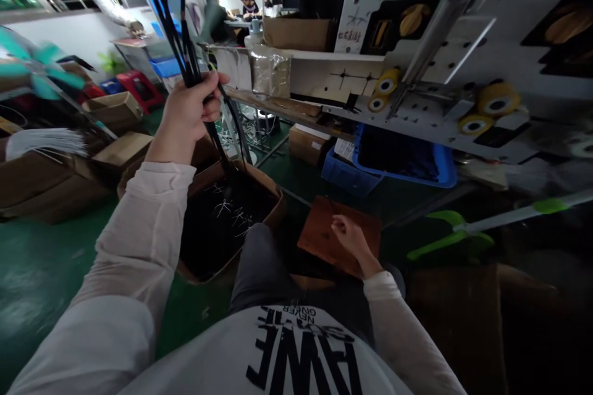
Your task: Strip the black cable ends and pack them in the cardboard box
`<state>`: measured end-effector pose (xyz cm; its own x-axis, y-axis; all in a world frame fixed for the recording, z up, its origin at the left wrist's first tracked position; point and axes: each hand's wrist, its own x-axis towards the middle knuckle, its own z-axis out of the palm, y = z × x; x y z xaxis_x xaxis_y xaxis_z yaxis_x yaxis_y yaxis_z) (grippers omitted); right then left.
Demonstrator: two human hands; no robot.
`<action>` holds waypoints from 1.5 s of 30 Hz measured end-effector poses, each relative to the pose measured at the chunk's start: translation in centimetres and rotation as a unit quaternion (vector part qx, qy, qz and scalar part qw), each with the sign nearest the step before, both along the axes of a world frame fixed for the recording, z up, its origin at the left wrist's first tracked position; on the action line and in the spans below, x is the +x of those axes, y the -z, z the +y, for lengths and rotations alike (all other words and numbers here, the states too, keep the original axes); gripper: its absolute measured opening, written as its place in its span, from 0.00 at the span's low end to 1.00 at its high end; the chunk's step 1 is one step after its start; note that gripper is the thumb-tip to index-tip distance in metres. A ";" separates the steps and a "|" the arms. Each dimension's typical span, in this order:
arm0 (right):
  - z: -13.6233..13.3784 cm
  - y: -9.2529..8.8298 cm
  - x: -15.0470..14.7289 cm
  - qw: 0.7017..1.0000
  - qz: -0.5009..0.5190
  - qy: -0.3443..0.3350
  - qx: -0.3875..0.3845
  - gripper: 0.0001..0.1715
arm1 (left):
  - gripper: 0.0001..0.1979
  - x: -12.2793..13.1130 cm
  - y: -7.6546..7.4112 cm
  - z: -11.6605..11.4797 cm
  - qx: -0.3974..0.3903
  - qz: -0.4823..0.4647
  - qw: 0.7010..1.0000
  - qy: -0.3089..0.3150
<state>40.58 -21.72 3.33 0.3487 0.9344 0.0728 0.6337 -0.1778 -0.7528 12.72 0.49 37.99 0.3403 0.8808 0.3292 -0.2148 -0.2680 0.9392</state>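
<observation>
My left hand [197,102] is raised on the left, its fingers wrapped around a bundle of black cables [188,43]. The strands stick up above the fist, and others hang down towards an open cardboard box [278,203]. Inside that box lies a dark mass with several thin white ties [225,205] on it; its details are too dark to make out. Lower right, my right hand [349,236] is over a reddish-brown board [317,228] near my lap. Its fingers are curled in towards the thumb, and whatever they may pinch is too small to name.
A machine with yellow rollers [498,99] stands at the right. Below it are blue bins [403,176], with a green-footed stand [456,231] nearby. More cardboard boxes [50,185] and a teal-bladed fan [41,65] are at left. Several people [250,5] sit at the back.
</observation>
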 end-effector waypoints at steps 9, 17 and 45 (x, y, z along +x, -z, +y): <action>7.5 -6.2 -3.8 0.987 0.044 -0.105 0.110 0.16 | 0.07 -1.8 -4.3 -0.9 0.095 0.064 0.993 -0.014; 9.2 -9.7 -3.3 0.986 -0.016 -0.132 0.097 0.13 | 0.08 -2.1 -4.4 -2.1 0.072 0.036 0.997 -0.006; 24.4 -30.6 2.0 0.930 -0.358 0.068 -0.043 0.17 | 0.13 -2.3 9.0 -4.1 -0.104 -0.005 0.990 0.093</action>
